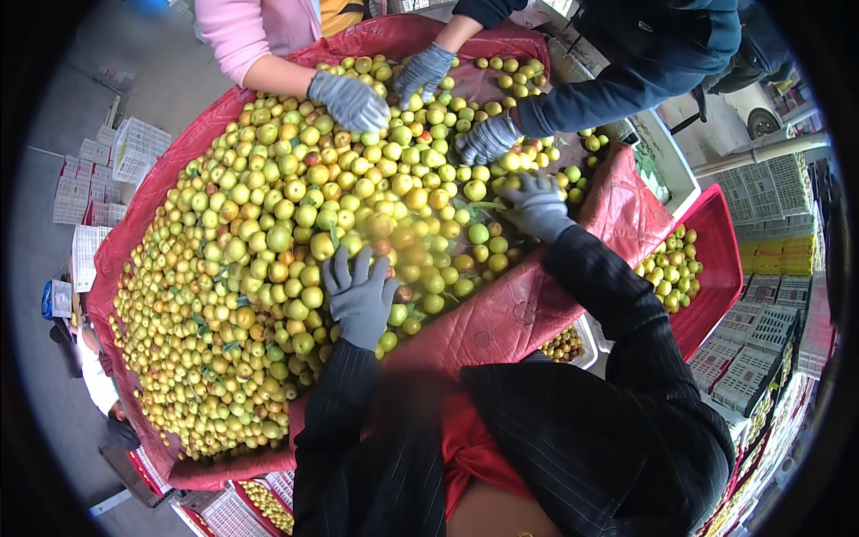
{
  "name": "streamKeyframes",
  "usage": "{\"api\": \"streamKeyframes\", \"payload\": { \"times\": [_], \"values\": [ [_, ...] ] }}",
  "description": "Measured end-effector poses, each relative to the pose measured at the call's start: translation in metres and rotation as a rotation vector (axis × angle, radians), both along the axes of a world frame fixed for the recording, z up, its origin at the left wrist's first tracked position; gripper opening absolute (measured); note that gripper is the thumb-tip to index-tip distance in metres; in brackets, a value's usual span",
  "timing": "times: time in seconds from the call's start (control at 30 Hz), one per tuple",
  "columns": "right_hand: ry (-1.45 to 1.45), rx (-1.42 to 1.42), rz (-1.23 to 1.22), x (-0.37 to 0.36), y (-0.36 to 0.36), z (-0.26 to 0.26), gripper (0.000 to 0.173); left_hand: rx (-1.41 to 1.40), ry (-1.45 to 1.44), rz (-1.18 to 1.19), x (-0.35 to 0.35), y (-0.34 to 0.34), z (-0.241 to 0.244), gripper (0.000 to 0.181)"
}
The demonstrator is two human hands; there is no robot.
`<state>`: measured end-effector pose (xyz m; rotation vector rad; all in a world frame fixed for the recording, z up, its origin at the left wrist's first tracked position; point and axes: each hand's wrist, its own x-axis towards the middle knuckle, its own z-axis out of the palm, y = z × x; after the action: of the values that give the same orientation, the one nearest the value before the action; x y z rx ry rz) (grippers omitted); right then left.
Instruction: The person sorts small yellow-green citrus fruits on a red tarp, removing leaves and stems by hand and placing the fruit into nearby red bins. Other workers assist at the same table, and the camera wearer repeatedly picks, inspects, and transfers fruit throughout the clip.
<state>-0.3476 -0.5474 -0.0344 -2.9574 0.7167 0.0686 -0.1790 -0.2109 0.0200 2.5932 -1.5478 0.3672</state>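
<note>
A large heap of yellow-green jujubes (268,221), some blushed red, lies in a bed lined with quilted red sheeting (496,322). My left hand (362,299), in a grey knit glove, rests palm down on the near side of the heap with its fingers spread. To the right, my right hand (540,208), gloved alike, reaches over fruit near the bed's right end. Its fingers bend downward, and its underside is hidden, so I cannot tell whether it holds fruit. Green leaves (476,211) lie among the jujubes between my hands.
Across the heap are one person's gloved hand (349,101) and another person's gloved hands (423,74), one close to my right hand. A red bin (718,268) with jujubes stands at right, near stacked plastic crates (751,342). More white crates (137,148) stand at left.
</note>
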Motion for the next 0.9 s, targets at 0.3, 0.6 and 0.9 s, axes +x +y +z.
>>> {"api": "streamKeyframes", "payload": {
  "times": [0.3,0.6,0.9],
  "values": [
    [-0.288,0.175,0.457,0.057,0.055,0.039,0.051,0.043,0.157,-0.132,0.012,-0.061,0.015,0.051],
    [-0.262,0.312,0.308,0.163,0.015,-0.026,0.047,0.26,0.009,-0.032,0.075,-0.06,0.012,0.042],
    [-0.338,0.175,0.146,0.158,-0.007,-0.007,0.043,0.136,0.136,0.021,0.077,-0.053,0.011,0.024]
  ]
}}
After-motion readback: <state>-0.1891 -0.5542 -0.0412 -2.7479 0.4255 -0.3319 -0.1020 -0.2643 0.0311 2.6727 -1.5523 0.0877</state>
